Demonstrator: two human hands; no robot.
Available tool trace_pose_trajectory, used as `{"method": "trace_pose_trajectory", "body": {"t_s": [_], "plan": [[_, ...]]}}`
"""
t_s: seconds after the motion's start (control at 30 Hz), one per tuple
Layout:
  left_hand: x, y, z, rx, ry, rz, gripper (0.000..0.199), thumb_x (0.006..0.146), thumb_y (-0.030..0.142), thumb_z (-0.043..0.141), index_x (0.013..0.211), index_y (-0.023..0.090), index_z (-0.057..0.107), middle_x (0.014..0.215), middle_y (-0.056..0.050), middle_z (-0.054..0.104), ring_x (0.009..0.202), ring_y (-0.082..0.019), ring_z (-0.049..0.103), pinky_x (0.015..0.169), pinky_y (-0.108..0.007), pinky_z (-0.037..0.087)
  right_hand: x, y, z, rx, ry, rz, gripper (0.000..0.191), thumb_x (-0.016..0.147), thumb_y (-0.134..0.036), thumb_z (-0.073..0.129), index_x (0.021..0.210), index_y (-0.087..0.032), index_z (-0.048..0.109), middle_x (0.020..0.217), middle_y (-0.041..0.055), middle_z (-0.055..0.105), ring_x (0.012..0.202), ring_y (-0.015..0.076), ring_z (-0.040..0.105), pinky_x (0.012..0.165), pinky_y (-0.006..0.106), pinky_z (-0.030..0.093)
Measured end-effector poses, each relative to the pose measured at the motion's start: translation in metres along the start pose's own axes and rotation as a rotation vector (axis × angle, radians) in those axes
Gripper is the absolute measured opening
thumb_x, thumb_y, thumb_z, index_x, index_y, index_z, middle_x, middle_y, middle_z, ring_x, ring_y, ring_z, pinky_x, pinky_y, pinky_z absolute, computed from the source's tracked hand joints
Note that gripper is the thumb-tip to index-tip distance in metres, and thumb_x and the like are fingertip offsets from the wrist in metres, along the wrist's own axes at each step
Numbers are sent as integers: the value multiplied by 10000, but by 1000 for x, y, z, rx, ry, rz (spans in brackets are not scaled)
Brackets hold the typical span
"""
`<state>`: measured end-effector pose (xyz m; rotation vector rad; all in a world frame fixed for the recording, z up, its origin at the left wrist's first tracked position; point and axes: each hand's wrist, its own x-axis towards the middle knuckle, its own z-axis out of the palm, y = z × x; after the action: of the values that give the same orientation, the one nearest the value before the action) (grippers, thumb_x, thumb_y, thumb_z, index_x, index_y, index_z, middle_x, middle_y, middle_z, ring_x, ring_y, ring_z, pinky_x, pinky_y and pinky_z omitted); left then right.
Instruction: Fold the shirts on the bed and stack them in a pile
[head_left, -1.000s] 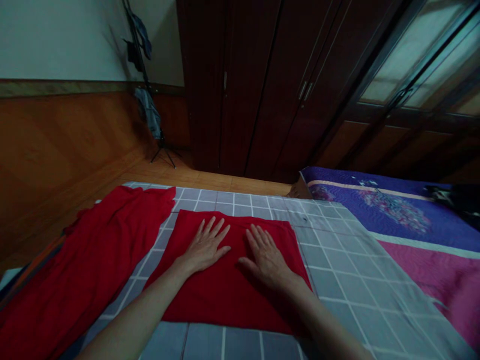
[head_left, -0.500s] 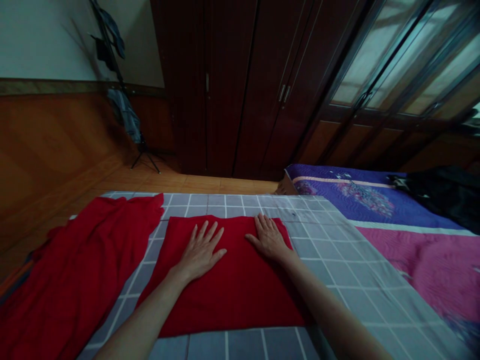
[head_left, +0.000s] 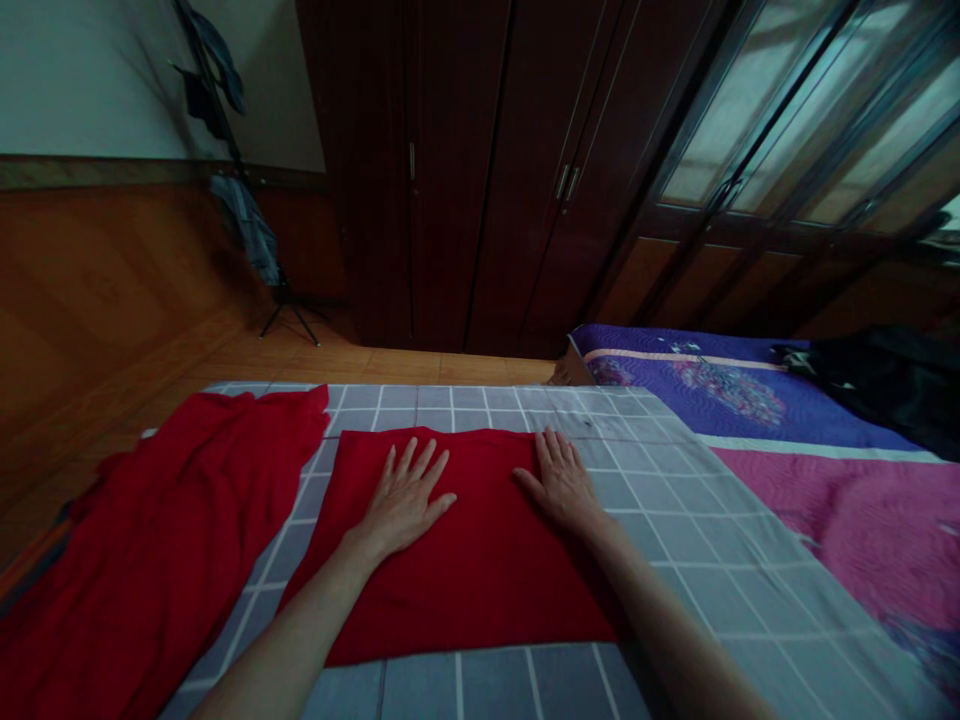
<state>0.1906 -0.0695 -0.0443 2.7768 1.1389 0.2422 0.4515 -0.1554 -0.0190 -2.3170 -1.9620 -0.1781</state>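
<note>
A red cloth [head_left: 480, 560], folded into a rough rectangle, lies flat on the grey checked bedsheet [head_left: 675, 530]. My left hand [head_left: 405, 505] rests palm down on its left half, fingers spread. Over the right far corner lies my right hand [head_left: 562, 485], also flat with the thumb apart, covering that edge. Neither hand grips anything. To the left, a second piece of red cloth [head_left: 180, 510] is spread loosely with creases and hangs toward the bed's left edge.
Beyond the bed's far edge stands a dark wooden wardrobe [head_left: 450, 200]. A stand with hanging clothes [head_left: 251, 225] is at the far left. On the right is another bed with a purple and pink cover [head_left: 825, 500], with a black garment [head_left: 892, 385] on it.
My right hand has slid a little to the right across the red cloth, to its right edge. The left hand has stayed nearly in place.
</note>
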Motion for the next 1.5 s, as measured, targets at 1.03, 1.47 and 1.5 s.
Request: {"method": "trace_pose_trajectory", "body": {"t_s": [1.03, 1.47, 1.5], "plan": [[-11, 51, -16, -66, -184, 155, 720, 850, 698, 325, 1465, 368, 148, 1562, -47, 39, 1415, -337, -21, 1105, -579, 56, -46, 39, 18, 76, 24, -61, 689, 915, -583, 312, 1444, -141, 308, 1515, 125, 240, 1400, 269, 167, 1094, 483, 227], [-34, -38, -29, 187, -33, -224, 720, 893, 633, 299, 1471, 210, 226, 1536, -100, 177, 1418, -297, 102, 1108, -559, 120, -46, 39, 17, 140, 61, -30, 647, 912, -548, 351, 1409, -134, 377, 1487, 120, 314, 1367, 279, 257, 1092, 462, 240], [-40, -43, -30, 183, -52, -227, 704, 903, 614, 293, 1474, 209, 213, 1538, -93, 172, 1417, -288, 119, 1106, -554, 142, -46, 39, 18, 147, 64, -31, 644, 911, -545, 355, 1407, -133, 381, 1485, 121, 317, 1365, 281, 259, 1091, 466, 241]]}}
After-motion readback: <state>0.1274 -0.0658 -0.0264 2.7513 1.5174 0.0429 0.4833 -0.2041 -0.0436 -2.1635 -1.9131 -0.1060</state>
